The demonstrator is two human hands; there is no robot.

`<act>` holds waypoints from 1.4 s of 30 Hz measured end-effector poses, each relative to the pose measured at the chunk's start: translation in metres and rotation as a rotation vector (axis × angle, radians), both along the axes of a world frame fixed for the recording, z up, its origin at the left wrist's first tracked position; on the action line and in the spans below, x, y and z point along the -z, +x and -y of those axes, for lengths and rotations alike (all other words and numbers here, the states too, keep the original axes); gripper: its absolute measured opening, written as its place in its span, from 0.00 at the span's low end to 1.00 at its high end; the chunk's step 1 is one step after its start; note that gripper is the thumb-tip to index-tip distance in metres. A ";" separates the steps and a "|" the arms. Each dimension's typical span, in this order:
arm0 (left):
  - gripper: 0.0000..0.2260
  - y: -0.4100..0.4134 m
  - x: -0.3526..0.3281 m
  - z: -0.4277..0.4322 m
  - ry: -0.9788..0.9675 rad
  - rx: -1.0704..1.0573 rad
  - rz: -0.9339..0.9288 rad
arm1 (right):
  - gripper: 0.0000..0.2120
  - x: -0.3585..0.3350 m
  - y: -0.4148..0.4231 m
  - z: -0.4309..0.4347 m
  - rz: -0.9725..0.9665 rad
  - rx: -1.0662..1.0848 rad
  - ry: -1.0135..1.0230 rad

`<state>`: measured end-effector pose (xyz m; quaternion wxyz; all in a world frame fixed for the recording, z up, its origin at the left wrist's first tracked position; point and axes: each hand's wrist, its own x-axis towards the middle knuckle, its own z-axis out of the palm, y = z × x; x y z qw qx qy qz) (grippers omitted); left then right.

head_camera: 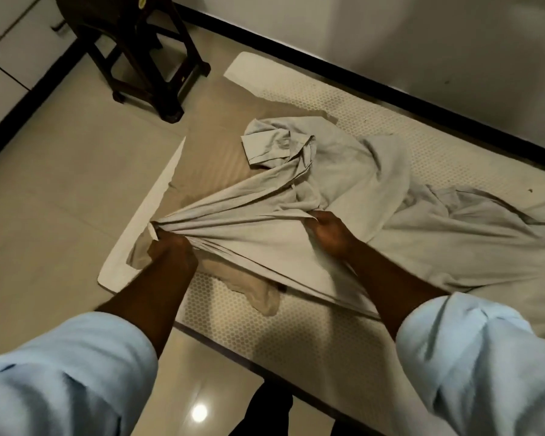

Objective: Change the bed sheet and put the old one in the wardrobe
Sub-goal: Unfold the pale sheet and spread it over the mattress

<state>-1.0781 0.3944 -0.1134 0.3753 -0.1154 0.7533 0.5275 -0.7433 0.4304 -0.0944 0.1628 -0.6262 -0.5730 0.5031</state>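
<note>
A pale grey bed sheet [343,190] lies bunched and creased across a low mattress [422,140] with a honeycomb-patterned surface. My left hand [170,250] is shut on a gathered edge of the sheet near the mattress's left end. Further right, my right hand [331,231] grips the same edge, and the cloth is pulled taut between the two. A tan pillow [214,152] rests at the left end, partly under the sheet. A second tan cloth [258,294] pokes out below the sheet's near edge.
A dark wooden stool [145,51] stands on the tiled floor [60,190] beyond the pillow. A white wall with black skirting [390,96] runs along the mattress's far side. White cabinet panels [10,51] fill the top left corner.
</note>
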 end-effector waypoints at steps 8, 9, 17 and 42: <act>0.45 0.053 -0.011 0.023 -0.058 0.381 -0.052 | 0.17 0.025 -0.009 0.028 0.514 0.074 0.252; 0.46 0.063 -0.007 0.033 -0.064 0.458 -0.052 | 0.19 0.027 -0.009 0.035 0.541 0.052 0.295; 0.29 0.104 0.013 0.089 -0.352 1.269 -0.101 | 0.10 0.038 -0.009 0.114 0.305 0.055 0.375; 0.38 0.111 -0.032 0.102 0.405 0.743 1.198 | 0.14 -0.065 -0.157 0.025 -0.435 0.372 -0.194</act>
